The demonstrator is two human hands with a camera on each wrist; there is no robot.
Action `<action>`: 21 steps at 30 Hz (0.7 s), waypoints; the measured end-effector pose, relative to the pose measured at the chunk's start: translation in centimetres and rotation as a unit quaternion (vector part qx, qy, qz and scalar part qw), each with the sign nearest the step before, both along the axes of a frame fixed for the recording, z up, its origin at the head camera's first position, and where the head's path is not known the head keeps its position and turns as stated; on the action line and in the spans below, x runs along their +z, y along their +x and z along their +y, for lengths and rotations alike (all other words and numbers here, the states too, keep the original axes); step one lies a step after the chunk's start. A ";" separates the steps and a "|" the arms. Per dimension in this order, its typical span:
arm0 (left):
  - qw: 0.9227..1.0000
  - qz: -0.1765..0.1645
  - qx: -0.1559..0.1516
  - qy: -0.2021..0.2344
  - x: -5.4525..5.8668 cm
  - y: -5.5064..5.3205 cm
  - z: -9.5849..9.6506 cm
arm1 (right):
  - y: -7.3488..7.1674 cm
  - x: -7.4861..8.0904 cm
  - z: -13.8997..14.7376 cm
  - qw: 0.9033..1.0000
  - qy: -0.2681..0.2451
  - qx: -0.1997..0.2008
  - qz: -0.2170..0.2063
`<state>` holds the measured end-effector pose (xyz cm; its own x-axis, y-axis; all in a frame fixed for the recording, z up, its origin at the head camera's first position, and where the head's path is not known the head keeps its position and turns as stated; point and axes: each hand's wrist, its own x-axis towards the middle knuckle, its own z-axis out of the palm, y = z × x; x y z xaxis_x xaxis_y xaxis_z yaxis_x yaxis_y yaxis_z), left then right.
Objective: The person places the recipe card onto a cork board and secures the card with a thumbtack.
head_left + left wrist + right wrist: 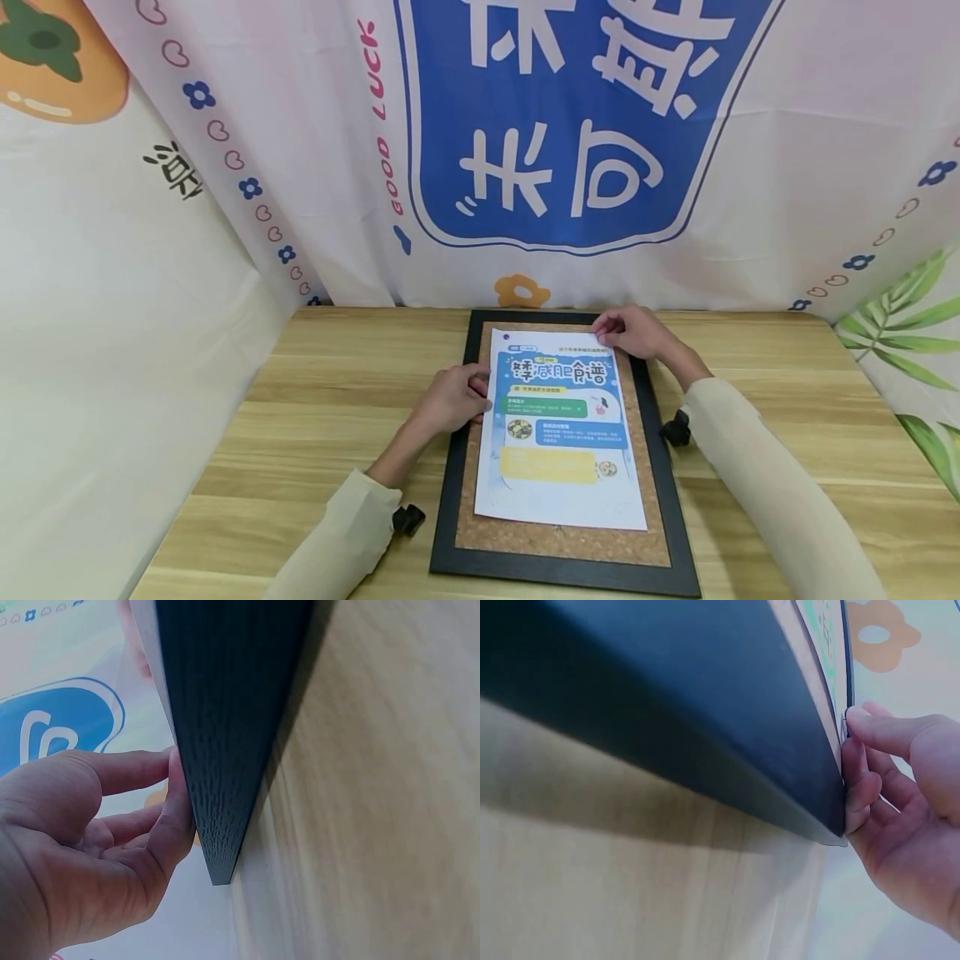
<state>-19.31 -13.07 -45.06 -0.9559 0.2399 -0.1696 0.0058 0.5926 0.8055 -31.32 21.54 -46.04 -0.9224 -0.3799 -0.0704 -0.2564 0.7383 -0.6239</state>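
Observation:
A printed paper poster [562, 500] lies on a cork board [540, 541] with a black frame [562, 569]. At the poster's top left corner sits a small purple push pin [506, 337]. My left hand [452, 398] pinches the poster's left edge between thumb and fingers; in the left wrist view the fingertips are partly hidden behind the frame [225, 750]. At the top right corner, my right hand [633, 331] pinches the poster, its thumb and index finger [853, 759] meeting there. Whether a pin is between those fingertips cannot be seen.
The board lies on a wood-grain table [300, 433]. Behind it hangs a printed cloth [337, 150], close to the frame's far edge. A black wrist strap piece [408, 520] shows at the left sleeve, another [677, 429] at the right sleeve.

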 end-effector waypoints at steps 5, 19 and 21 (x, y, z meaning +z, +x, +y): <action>1.000 0.000 0.000 -0.004 0.0 0.0 0.0 | -0.3 0.1 0.0 1.000 0.004 0.008 -0.004; 1.000 0.002 -0.002 -0.006 0.1 0.0 0.0 | -0.6 0.7 -0.3 0.999 -0.005 0.025 -0.021; 1.000 0.001 -0.002 -0.008 0.1 0.0 0.0 | -0.6 0.7 -0.5 0.999 -0.007 0.025 -0.022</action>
<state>-19.31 -13.10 -44.98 -0.9554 0.2410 -0.1709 0.0102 0.6051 0.7961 -31.97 21.07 -45.38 -0.8979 -0.4276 -0.1047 -0.2653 0.7155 -0.6463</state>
